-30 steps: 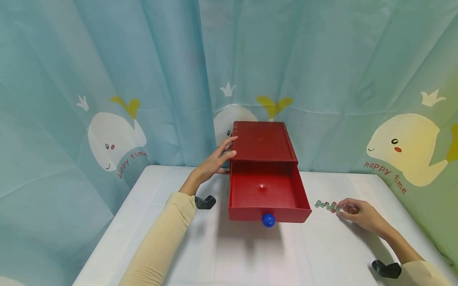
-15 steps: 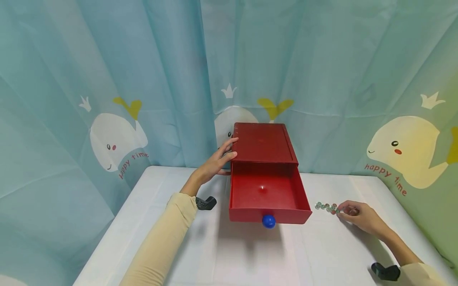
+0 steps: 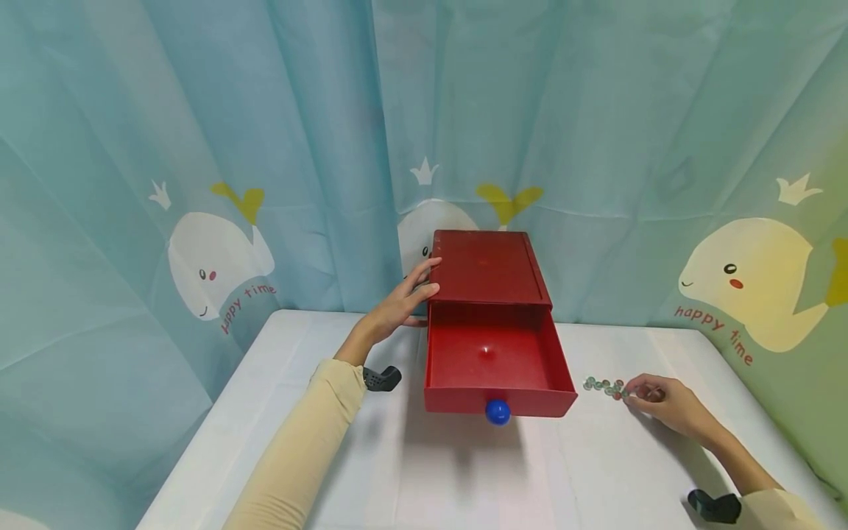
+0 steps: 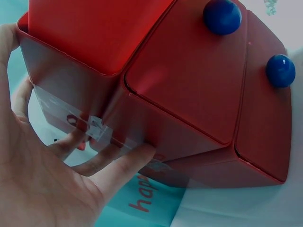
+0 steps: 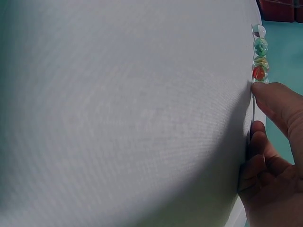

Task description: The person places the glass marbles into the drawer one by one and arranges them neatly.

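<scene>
A red drawer cabinet [image 3: 490,269] stands on the table with its top drawer [image 3: 500,400] pulled out; a blue ball knob [image 3: 497,412] is on the drawer's front. My left hand [image 3: 391,308] rests against the cabinet's left side, fingers spread, fingertips at the top edge. In the left wrist view, the left fingers [image 4: 120,165] lie along the red side wall. To the right of the drawer, several glass marbles [image 3: 599,384] lie in a cluster on the table. My right hand [image 3: 672,405] pinches a marble at their right end between thumb and forefinger; its other fingers are curled.
Below the pulled-out drawer are two shut drawers with blue knobs [image 4: 280,71] in the left wrist view. A white cloth covers the table [image 3: 358,471]. Behind it hangs a blue-green curtain [image 3: 318,147] with whale prints. A black device [image 3: 714,506] sits at my right wrist.
</scene>
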The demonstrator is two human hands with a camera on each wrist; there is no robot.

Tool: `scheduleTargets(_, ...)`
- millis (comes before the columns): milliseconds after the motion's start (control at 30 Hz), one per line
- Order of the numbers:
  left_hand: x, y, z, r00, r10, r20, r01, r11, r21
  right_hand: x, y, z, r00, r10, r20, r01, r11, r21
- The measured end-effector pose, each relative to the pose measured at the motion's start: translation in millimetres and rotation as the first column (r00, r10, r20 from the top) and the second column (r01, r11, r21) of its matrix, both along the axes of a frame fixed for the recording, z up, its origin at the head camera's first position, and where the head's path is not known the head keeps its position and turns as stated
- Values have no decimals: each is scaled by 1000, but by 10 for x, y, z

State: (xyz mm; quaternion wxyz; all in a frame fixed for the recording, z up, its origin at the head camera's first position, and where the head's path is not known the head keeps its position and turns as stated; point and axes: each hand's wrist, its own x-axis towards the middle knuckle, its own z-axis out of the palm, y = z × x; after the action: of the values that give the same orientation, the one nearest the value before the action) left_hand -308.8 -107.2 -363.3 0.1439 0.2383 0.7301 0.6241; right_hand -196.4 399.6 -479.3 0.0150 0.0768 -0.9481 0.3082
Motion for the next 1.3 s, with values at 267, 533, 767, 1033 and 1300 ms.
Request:
scheduleTargets(267,7,10,-1,1000,3,-2,-3,1000,-5,9,1,3,1000,10,1,-10,1000,-10)
scheduleTargets(533,2,3,-11,1000,4,-5,-4,1000,-7,-37,23,58,998,48,27,-47,999,-18)
scheduleTargets(767,4,4,-6,1000,6,-4,-6,1000,-10,-76,60,147,989,149,-15,-149,989,6)
scheduleTargets(1033,4,7,-4,1000,-2,-7,2,1000,-6,-89,98,338,985,169,-22,-169,985,16)
scheduleTargets(1300,-4,1,-14,1000,-2,-6,2,1000,-2,-162,138,595,958,248,-148,-242,969,56)
